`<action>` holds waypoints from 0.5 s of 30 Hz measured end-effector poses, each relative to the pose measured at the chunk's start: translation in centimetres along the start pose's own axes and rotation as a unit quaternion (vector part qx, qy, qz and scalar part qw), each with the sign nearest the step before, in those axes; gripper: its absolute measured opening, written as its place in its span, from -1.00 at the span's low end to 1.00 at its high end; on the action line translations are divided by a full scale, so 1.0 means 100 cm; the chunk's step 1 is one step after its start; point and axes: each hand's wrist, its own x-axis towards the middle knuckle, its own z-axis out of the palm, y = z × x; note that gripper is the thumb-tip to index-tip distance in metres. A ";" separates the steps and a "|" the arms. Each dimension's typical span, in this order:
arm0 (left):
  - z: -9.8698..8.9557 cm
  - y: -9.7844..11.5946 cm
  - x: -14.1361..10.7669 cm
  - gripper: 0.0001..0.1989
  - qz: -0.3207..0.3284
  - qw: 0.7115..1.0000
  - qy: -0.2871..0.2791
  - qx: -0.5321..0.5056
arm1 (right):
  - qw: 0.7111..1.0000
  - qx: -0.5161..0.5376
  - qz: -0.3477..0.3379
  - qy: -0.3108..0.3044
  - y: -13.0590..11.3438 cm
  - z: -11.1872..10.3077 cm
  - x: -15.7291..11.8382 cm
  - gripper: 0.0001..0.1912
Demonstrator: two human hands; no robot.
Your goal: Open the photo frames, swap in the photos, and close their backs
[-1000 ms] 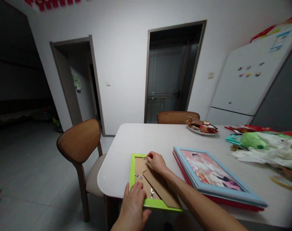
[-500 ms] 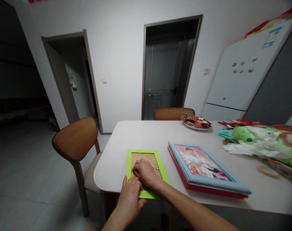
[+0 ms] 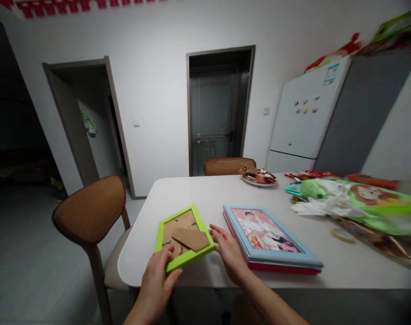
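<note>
A lime-green picture frame (image 3: 203,222) is tilted above the near part of the white table, its brown backing board (image 3: 170,232) facing up. A cardboard stand flap (image 3: 191,239) and several small metal clips show on that back. My left hand (image 3: 157,271) grips the frame's near left corner, thumb on the near edge and fingers over the side. Beside the right corner is my right hand (image 3: 227,250), fingers stretched out and apart; whether they touch the edge I cannot tell. Right of it, a light-blue picture frame (image 3: 287,261) with a pink photo lies on a red frame (image 3: 283,269).
The white table (image 3: 185,192) also bears a plate of wrapped items (image 3: 259,176) at the back. Green and white plastic bags (image 3: 357,198) and a tape roll (image 3: 343,235) lie on the right. Wooden chairs stand at the left (image 3: 93,210) and far side (image 3: 229,166).
The green frame has been lifted, turned and tilted, and its stand flap now shows. My right hand has left the backing for the right corner; my left hand still holds the frame. The view shifted right.
</note>
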 end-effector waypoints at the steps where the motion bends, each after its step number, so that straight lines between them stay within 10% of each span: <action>1: 0.001 0.006 0.001 -0.95 -0.012 0.998 0.012 -0.058 | 0.994 0.076 0.074 -0.030 0.003 0.004 -0.008 -0.60; 4: 0.017 0.025 0.000 -0.90 -0.029 0.975 0.018 -0.220 | 0.925 0.259 0.243 -0.137 0.014 0.030 -0.031 -0.61; 8: 0.043 0.047 0.000 -0.83 -0.002 0.952 0.027 -0.306 | 0.866 0.436 0.189 -0.155 0.009 0.055 -0.040 -0.81; 12: 0.047 0.082 0.018 -0.56 0.028 0.944 0.089 -0.316 | 0.927 0.354 0.098 -0.075 -0.024 0.018 -0.025 -0.79; 15: 0.048 0.111 0.036 -0.38 0.042 0.922 0.029 -0.384 | 0.974 0.224 0.009 -0.022 -0.055 -0.041 -0.011 -0.68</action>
